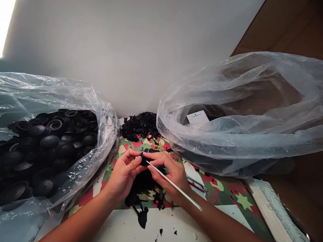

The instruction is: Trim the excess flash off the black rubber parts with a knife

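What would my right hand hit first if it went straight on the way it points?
Probably the small black piece, then your left hand beyond it; exact depth is unclear.

Held piece (143,160) before scrap heap (141,125); parts (49,142) in left bag (109,122).

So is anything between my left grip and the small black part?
Nothing visible: your left grip holds the small black part directly, with the right grip at its other side and the thin pale rod running to it.
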Demonstrator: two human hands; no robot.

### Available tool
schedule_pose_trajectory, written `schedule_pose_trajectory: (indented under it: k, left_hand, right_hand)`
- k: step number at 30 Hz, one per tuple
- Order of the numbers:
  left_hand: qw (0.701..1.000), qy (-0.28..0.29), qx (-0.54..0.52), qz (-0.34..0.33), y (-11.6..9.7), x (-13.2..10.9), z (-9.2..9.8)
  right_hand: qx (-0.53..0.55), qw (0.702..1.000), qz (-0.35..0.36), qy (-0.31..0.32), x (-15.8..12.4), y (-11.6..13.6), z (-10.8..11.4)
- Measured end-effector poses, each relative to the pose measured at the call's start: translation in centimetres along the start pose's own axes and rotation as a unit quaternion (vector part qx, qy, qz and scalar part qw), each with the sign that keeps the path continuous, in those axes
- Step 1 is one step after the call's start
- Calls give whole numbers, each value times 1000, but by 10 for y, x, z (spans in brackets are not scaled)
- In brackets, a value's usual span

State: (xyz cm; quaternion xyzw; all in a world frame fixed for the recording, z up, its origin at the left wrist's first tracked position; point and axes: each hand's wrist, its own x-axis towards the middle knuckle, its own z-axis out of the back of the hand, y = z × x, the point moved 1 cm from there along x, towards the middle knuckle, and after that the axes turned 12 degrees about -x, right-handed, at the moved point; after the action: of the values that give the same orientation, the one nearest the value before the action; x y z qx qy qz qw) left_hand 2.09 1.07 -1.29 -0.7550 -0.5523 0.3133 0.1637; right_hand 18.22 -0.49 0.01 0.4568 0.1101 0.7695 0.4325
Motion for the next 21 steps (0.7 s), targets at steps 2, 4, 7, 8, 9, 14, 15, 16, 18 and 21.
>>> schedule_pose_trajectory:
  k: [2, 4, 7, 8, 9, 14, 15, 16, 18, 21]
  left_hand:
    - [1000, -6, 0, 1, 1, 0, 0]
    - [1000, -7, -4, 1, 0, 0, -1]
    - [1000, 5, -5, 0, -1, 0, -4]
    - [1000, 8, 1, -3, -3, 0, -5]
    - [1000, 11, 13, -8, -4, -1, -5]
    - [997, 45, 49, -35, -13, -1, -7]
    - [998, 46, 39, -32, -14, -1, -7]
    - [998, 43, 29, -27, -16, -1, -7]
    - [999, 33, 13, -16, -17, 0, -7]
    - [1000, 20, 4, -2, -16, 3, -6]
  right_hand:
    - [-10, 1000, 27, -8, 0, 0, -1]
    - [-20, 998, 57, -17, 0, 2, -3]
    - [-50, 995, 80, -36, 1, 5, -5]
    - [-67, 994, 75, -41, 1, 3, -6]
    - [-87, 993, 66, -49, 1, 1, -6]
    - [-167, 984, -63, -13, 6, -26, -1]
    - [-164, 982, -96, 15, 7, -30, 0]
    - [-153, 980, -123, 42, 8, -33, 2]
    - [-109, 980, -151, 70, 9, -34, 4]
    - [-10, 985, -156, 69, 9, -25, 4]
